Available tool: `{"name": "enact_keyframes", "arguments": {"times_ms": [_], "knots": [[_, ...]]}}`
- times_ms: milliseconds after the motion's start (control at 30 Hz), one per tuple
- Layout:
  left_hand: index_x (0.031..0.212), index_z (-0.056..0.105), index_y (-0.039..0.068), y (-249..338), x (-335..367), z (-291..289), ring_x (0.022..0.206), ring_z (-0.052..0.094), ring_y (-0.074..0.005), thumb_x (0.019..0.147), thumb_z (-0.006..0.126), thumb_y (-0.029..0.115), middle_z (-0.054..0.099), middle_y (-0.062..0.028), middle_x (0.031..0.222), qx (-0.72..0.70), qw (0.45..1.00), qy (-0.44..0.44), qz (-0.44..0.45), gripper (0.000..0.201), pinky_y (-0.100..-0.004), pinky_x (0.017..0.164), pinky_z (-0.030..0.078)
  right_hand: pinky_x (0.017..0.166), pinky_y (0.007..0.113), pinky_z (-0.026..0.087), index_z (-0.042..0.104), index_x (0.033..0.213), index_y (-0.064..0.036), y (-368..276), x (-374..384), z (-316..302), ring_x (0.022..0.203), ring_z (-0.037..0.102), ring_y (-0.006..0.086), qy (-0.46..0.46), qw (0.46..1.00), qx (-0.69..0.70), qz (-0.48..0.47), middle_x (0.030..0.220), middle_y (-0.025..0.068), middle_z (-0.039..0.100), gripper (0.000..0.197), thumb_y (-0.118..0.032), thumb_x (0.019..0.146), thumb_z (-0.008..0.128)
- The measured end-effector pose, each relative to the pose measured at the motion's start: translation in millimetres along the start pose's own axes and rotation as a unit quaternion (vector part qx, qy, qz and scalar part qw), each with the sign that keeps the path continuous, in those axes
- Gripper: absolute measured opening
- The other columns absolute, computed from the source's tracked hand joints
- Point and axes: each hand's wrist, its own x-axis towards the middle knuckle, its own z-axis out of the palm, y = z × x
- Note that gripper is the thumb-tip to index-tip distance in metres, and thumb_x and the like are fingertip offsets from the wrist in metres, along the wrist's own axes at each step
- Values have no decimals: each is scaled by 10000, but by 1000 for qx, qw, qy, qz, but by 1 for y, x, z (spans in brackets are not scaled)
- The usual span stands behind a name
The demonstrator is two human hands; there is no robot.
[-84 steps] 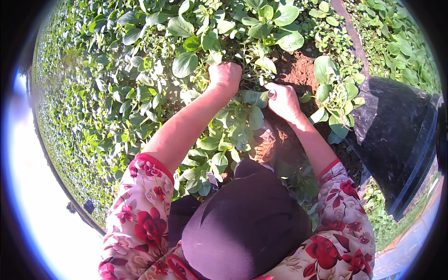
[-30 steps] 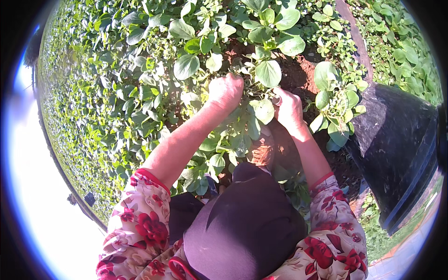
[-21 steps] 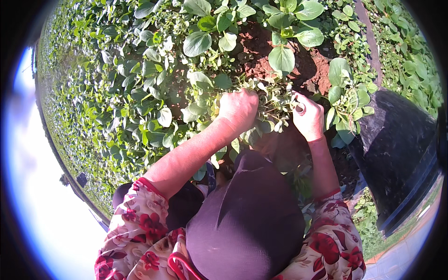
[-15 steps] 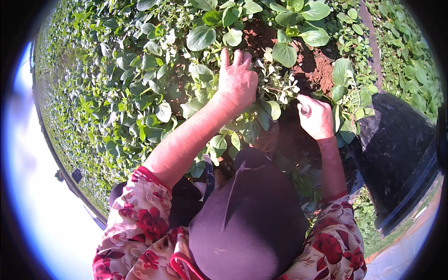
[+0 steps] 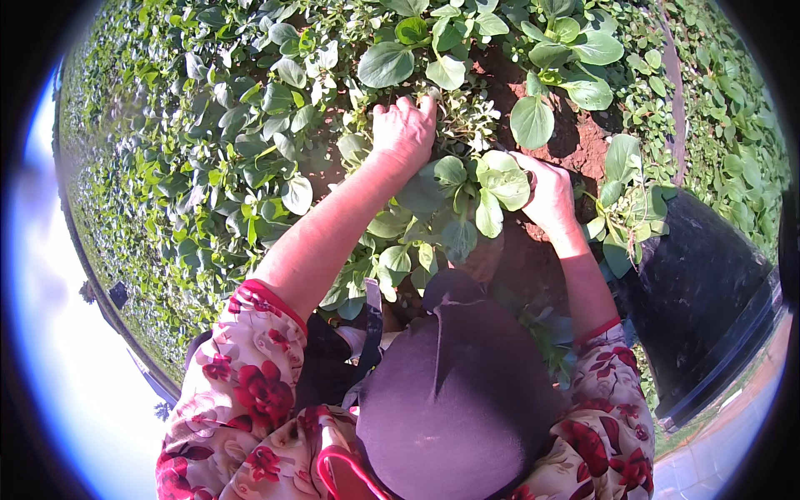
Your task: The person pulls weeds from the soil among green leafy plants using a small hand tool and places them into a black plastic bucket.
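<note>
Among low green plants, my left hand (image 5: 404, 133) is closed at a pale, small-leaved weed (image 5: 467, 117), its fingertips touching the sprigs. Nearer to me stands a leafy green seedling (image 5: 500, 185) with broad round leaves. My right hand (image 5: 546, 193) reaches in at the right side of this seedling, below the weed. Its fingers are bent and partly hidden behind the leaves, so what they hold cannot be made out. Reddish-brown soil (image 5: 587, 146) shows just beyond the right hand.
A black bucket (image 5: 708, 292) lies tilted at the right, with a leafy bunch (image 5: 631, 212) by its mouth. Dense greenery (image 5: 208, 167) covers the left. More broad-leaved seedlings (image 5: 575, 54) grow at the far side. A dark purple cap (image 5: 458, 392) fills the lower middle.
My left hand has shifted slightly left and its fingers have curled in. My right hand has moved left to the broad-leaved seedling, whose leaves now stand more over the weed's near side.
</note>
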Motion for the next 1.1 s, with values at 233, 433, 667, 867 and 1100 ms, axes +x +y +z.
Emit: {"name": "enact_keyframes", "arguments": {"times_ms": [233,433,667,867,1100], "knots": [[1116,589,75,-1,20,-17,931,652,-284,830,516,166,646,-135,1018,-75,986,-135,-55,309,-499,872,417,652,309,530,674,1042,-49,14,11,15,710,681,221,19,998,54,-9,851,128,694,435,-95,620,769],[971,618,71,-2,13,-1,877,656,-327,750,682,435,646,-157,954,-94,989,-67,-97,431,-456,866,448,546,398,498,646,844,-74,-5,51,47,606,643,315,-53,996,-64,-6,684,128,641,128,-179,772,640],[1042,525,76,17,-53,-1,836,647,-290,604,764,353,570,-109,880,-71,997,11,5,571,-517,993,341,554,370,505,635,916,-79,-15,17,6,628,625,291,-27,998,-60,-14,711,89,628,256,-50,666,684],[1185,517,11,38,-68,-13,820,612,-245,813,545,159,543,-132,955,-104,994,-27,1,401,-457,938,402,644,322,522,687,1017,-46,-22,-1,-53,709,687,276,-109,992,-42,42,833,161,690,242,-29,776,667],[1222,468,39,17,-41,-2,816,662,-311,793,638,330,469,-234,1155,-93,985,-70,-124,545,-412,721,523,673,314,525,692,1040,-54,-15,21,-29,760,699,245,-126,991,-48,8,851,167,695,296,26,778,577]]}}
